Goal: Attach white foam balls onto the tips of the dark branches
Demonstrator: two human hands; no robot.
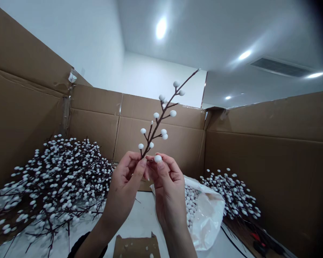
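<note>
An artificial berry branch [159, 122], dark brown with white berries on short side twigs, rises tilted to the right from my hands. My left hand [127, 179] pinches its stem near the lower end. Between the thumb and fingers of my right hand [168, 182] is a white berry [158, 158], held beside the stem at a short side twig. Whether the berry sits on that twig cannot be made out. Several twig tips higher up carry no berry. The branch's bottom end is hidden by my left hand.
Cardboard walls [97, 123] surround the white table [145, 208]. A large heap of berry branches [67, 179] lies left, a smaller bunch [231, 193] right. An open plastic bag [208, 218] holds loose white berries [191, 204]. A cardboard piece [136, 247] lies in front, a black cable [233, 242] at right.
</note>
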